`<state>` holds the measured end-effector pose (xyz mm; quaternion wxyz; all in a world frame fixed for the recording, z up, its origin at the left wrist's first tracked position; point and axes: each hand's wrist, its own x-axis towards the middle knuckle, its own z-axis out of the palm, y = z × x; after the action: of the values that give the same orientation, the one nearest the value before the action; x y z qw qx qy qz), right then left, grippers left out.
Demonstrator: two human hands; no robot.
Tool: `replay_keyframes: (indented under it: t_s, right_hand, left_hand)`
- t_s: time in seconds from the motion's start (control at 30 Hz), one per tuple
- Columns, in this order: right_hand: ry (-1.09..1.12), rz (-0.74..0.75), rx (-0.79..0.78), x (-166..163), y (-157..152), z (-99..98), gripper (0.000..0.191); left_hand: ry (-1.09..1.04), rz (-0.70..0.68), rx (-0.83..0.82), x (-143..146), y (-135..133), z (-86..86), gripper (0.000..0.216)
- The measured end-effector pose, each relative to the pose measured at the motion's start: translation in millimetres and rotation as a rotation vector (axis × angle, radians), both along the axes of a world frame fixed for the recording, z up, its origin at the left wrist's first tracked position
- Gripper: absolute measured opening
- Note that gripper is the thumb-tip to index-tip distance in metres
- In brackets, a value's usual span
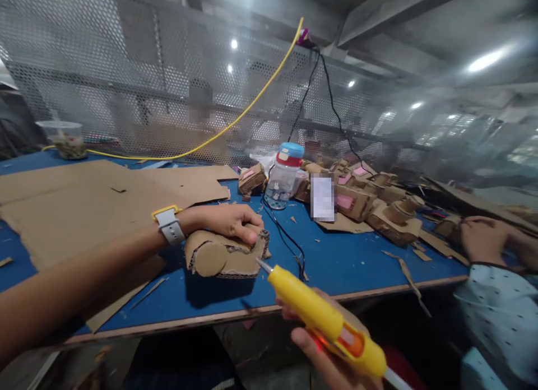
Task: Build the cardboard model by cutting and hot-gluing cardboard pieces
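My left hand (229,220) lies closed on top of a small corrugated cardboard piece (225,257) with a rounded end, pressing it onto the blue table (336,261). A white watch with a yellow edge sits on that wrist. My right hand (325,351) grips a yellow hot glue gun (325,320) below the table's front edge. Its metal nozzle points up and left, a short way from the right end of the cardboard piece. A black cable runs from near the gun across the table.
Large flat cardboard sheets (84,205) cover the table's left. A clear bottle with a blue lid (283,177) stands behind the piece. Several finished cardboard pieces (378,205) are piled at right. Another person's hand and dotted sleeve (491,278) are at far right. A perforated metal screen backs the table.
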<state>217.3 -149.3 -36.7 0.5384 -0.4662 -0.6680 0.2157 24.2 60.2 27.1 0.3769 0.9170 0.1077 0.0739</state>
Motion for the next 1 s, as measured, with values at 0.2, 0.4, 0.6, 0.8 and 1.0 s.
replay_keyframes:
  t_s: [0.2, 0.4, 0.6, 0.8, 1.0]
  right_hand:
    - [-0.158, -0.045, 0.046, -20.7, 2.4, -9.0, 0.04]
    - [-0.187, -0.107, 0.038, -29.7, 4.0, -18.9, 0.046]
    - [-0.201, -0.129, 0.061, -33.4, 1.5, -20.8, 0.047]
    - [-0.203, -0.161, 0.102, -34.9, 1.0, -23.1, 0.044]
    - [-0.213, -0.189, 0.168, -37.7, 1.8, -22.8, 0.045]
  left_hand:
    - [-0.07, 0.017, 0.015, -0.6, -3.2, -8.1, 0.037]
    - [-0.088, 0.046, -0.024, -2.2, -9.5, -7.0, 0.039]
    - [-0.103, 0.077, -0.07, -2.7, -14.2, -8.5, 0.037]
    - [-0.098, 0.069, -0.053, -3.1, -13.5, -8.4, 0.038]
    - [-0.108, 0.065, -0.047, -3.0, -13.3, -9.4, 0.042]
